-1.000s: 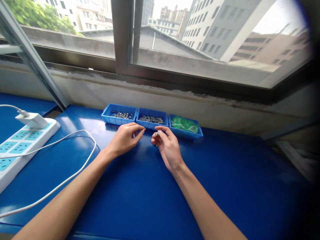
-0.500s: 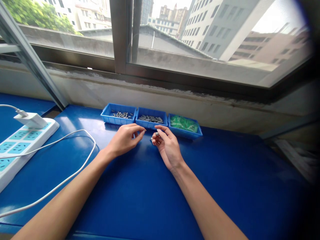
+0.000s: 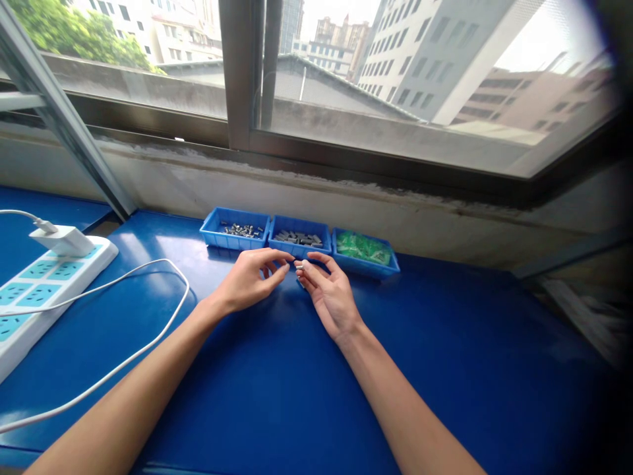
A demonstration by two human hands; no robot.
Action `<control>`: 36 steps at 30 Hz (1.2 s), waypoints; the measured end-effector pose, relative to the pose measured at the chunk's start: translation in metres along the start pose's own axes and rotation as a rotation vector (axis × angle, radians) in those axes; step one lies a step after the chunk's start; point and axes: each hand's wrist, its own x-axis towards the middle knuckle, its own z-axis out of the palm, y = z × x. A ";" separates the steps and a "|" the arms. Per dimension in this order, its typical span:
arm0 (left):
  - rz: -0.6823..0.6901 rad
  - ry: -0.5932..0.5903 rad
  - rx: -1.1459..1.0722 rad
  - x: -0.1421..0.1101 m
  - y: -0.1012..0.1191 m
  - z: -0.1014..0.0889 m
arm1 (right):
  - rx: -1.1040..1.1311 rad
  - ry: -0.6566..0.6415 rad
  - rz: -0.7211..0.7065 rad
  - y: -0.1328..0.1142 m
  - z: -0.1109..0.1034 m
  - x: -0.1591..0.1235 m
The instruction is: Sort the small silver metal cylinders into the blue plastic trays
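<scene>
Hands: two. The right hand (image 3: 331,293) grasps one small, bright silver metal piece (image 3: 299,266) between thumb and fingertips, above the glossy blue tabletop (image 3: 277,389), in front of the middle bin. The left hand (image 3: 252,280) has its thumb and index finger spread, with a gap between the tips; its index fingertip points at the silver piece, just beside it. Contact cannot be determined.

Bins: three, blue plastic, rectangular, in one row along the wall (image 3: 173,175). The left bin (image 3: 222,240) contains loose, small silver screw-like parts (image 3: 244,231). The middle bin (image 3: 301,223) contains grey, elongated metal pieces (image 3: 299,238). The right bin (image 3: 368,265) contains green items (image 3: 363,247), individual outlines unclear. Contents overlap and cannot be counted.

Surroundings: one white power strip (image 3: 34,295) with light-blue socket faces lies at the left; one white plug-in charger (image 3: 66,241) is seated in its far end. One white cable (image 3: 188,285) loops across the tabletop beside the left forearm. One slanted grey metal post (image 3: 74,109) stands behind the strip. One dark-framed window (image 3: 240,79) is above the wall.

Obstruction: the left hand covers a lower part of the middle bin's front.
</scene>
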 end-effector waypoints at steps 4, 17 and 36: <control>-0.037 0.002 -0.100 0.000 0.001 0.001 | -0.015 -0.032 -0.013 0.001 -0.001 0.000; -0.093 -0.077 -0.330 -0.002 -0.004 0.005 | -0.157 -0.021 -0.078 0.002 0.000 -0.002; -0.254 0.591 -0.176 0.009 -0.029 -0.020 | -0.413 -0.010 -0.218 0.001 0.001 -0.005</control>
